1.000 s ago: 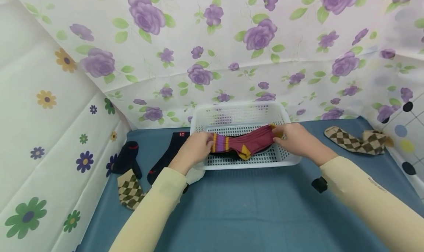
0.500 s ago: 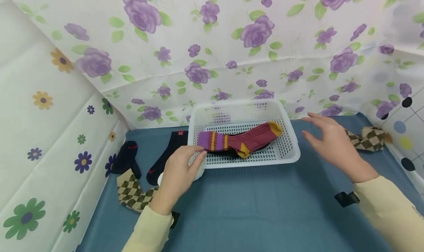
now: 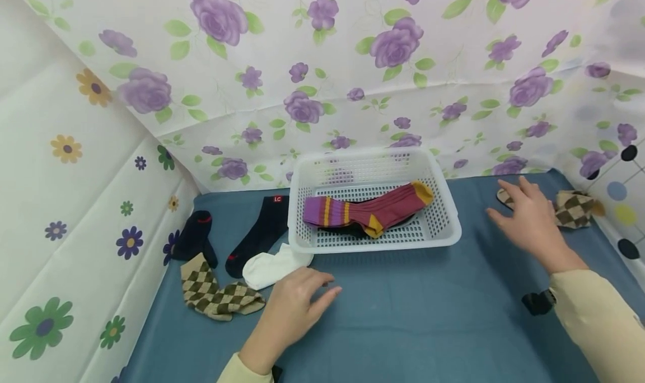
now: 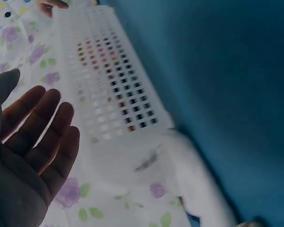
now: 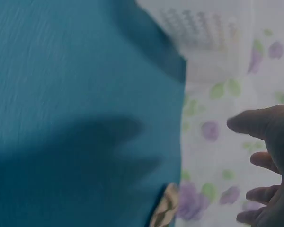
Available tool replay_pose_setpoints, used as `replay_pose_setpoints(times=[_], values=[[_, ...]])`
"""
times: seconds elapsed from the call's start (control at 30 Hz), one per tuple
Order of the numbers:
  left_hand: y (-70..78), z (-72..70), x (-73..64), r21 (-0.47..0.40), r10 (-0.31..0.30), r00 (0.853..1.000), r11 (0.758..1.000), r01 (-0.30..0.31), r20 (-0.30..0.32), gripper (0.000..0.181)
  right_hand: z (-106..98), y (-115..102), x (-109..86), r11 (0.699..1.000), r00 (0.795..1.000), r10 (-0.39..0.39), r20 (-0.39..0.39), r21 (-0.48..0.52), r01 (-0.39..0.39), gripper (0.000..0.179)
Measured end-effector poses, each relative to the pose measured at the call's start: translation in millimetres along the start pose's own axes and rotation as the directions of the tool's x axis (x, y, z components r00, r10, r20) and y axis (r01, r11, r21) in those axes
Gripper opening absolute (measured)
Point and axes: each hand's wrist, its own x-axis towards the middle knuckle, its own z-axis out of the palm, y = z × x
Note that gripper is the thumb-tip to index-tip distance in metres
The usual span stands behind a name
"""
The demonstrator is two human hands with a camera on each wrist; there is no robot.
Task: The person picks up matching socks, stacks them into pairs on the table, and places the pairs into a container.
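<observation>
Back against a white sheet with purple roses [image 3: 353, 111] sits a white plastic basket [image 3: 375, 249], and inside it is a maroon sock [image 3: 398, 206] with purple and yellow bits, lying stretched out at a slant on top of something black [image 3: 342, 231]. Neither hand is on it right now. The left hand [image 3: 294, 302] is off in front of the basket's left corner, holding nothing, fingers loosely bent and thumb well apart from them; the left wrist cam shows the palm and those slack fingers pretty clearly. Closest to it are a white sock [image 3: 272, 266], which runs right up to the basket's front left corner, and a brown-and-cream checkered sock [image 3: 206, 293] bent into an L. Behind those you've got a black sock with a red tag [image 3: 257, 237], plus a navy bundle [image 3: 194, 237] over by the daisy-print sheet [image 3: 70, 204].

Over on the other side, the right hand [image 3: 531, 226] is holding nothing too, fingers spread, sort of hovering in front of a second checkered sock [image 3: 574, 209] and partly blocking it. The right wrist cam only catches one end of that sock, down at the bottom edge. Everything's laid out on blue cloth [image 3: 403, 321].
</observation>
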Motion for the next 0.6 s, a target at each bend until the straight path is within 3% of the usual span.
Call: replay_pose_setpoints(times=[0.27,0.43,0.6], values=[[-9.2,18.8,-8.1,0.084,0.006,0.990,0.996,-0.018,0.141,0.027,7,49,11.4,0.989,0.984,0.149,0.100,-0.026,-0.148,0.099],[-13.8,20.9,-9.2,0.101,-0.041,0.973,0.995,0.018,0.226,0.039,14,79,14.2,0.978,0.967,0.210,0.143,-0.041,-0.206,0.103],[-17.2,20.6,-8.8,0.117,-0.097,0.956,0.991,0.067,0.277,0.048,16,94,9.7,0.972,0.945,0.234,0.229,-0.076,-0.222,0.100]])
